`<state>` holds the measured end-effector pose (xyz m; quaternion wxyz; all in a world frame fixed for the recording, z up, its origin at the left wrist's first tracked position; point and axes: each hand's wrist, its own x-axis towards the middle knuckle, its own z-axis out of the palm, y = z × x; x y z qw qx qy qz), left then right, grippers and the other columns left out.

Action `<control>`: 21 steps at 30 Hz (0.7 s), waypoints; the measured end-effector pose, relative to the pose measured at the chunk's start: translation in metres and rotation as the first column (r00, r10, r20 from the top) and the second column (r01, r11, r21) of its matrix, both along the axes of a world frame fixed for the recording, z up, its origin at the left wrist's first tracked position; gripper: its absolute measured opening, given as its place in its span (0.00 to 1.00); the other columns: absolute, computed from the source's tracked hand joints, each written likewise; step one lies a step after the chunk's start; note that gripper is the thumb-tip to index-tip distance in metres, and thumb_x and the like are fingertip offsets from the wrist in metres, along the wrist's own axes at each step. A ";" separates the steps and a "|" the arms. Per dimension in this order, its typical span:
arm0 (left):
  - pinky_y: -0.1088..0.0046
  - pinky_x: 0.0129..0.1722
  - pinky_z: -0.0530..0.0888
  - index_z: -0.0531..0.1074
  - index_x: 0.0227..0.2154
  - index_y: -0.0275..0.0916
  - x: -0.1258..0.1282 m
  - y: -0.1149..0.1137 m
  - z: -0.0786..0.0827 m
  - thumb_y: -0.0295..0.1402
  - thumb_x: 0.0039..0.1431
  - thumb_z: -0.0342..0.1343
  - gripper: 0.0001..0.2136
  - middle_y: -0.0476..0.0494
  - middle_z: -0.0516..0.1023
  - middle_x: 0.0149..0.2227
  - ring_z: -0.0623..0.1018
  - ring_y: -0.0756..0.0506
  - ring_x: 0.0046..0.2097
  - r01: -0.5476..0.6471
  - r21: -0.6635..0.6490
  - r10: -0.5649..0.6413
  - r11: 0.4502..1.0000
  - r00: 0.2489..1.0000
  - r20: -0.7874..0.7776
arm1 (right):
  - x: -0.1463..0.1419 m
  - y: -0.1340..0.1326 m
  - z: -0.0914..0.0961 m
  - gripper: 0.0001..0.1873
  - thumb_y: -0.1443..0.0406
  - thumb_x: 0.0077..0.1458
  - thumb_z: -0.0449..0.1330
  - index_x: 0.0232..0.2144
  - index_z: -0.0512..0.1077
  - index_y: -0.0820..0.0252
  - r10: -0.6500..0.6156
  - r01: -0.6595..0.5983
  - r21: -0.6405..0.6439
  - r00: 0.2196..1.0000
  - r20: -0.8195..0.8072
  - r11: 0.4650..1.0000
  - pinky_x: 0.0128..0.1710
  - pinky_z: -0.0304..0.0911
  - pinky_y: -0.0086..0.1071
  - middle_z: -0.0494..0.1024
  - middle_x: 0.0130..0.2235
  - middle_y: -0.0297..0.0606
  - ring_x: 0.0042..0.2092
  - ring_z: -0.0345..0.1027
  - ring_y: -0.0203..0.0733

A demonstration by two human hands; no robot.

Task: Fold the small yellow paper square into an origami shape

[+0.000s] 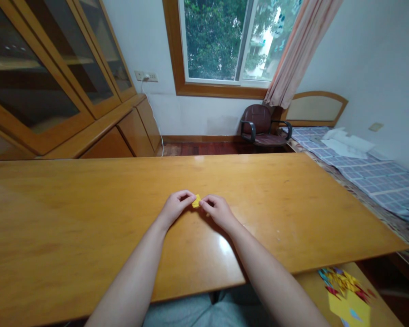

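Note:
A small folded piece of yellow paper is held just above the middle of the wooden table. My left hand pinches its left side between thumb and fingers. On the other side, the fingertips of my right hand are closed on its right edge. Both forearms reach in from the table's near edge. The fold details of the paper are too small to make out.
Lower right, a lower wooden surface holds a pile of colourful folded papers and yellow sheets. Beyond the table are a glass-door cabinet, a brown armchair and a bed.

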<state>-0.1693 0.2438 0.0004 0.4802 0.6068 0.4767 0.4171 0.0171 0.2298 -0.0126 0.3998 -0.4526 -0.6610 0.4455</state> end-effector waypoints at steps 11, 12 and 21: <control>0.75 0.31 0.66 0.72 0.24 0.36 -0.001 0.004 -0.009 0.43 0.51 0.61 0.14 0.49 0.72 0.25 0.70 0.48 0.30 0.057 -0.021 -0.058 0.998 0.997 -0.055 | 0.000 0.002 -0.001 0.14 0.57 0.58 0.58 0.29 0.76 0.62 -0.101 0.102 0.018 0.993 -0.060 0.995 0.32 0.62 0.28 0.77 0.28 0.37 0.30 0.68 0.38; 0.75 0.31 0.66 0.72 0.24 0.36 -0.001 0.004 -0.009 0.43 0.52 0.61 0.14 0.49 0.72 0.25 0.70 0.48 0.30 0.064 -0.026 -0.066 0.998 0.996 -0.066 | 0.000 0.002 -0.001 0.15 0.57 0.58 0.58 0.29 0.76 0.62 -0.105 0.106 0.011 0.992 -0.068 0.994 0.31 0.62 0.28 0.77 0.28 0.37 0.30 0.68 0.38; 0.74 0.33 0.67 0.72 0.23 0.36 -0.001 0.002 -0.007 0.44 0.50 0.61 0.15 0.49 0.74 0.25 0.72 0.48 0.30 0.046 -0.074 -0.049 0.996 0.998 -0.026 | 0.000 0.002 -0.002 0.16 0.56 0.58 0.58 0.28 0.75 0.62 -0.088 0.087 -0.022 0.993 -0.077 0.996 0.29 0.60 0.26 0.74 0.26 0.34 0.28 0.65 0.35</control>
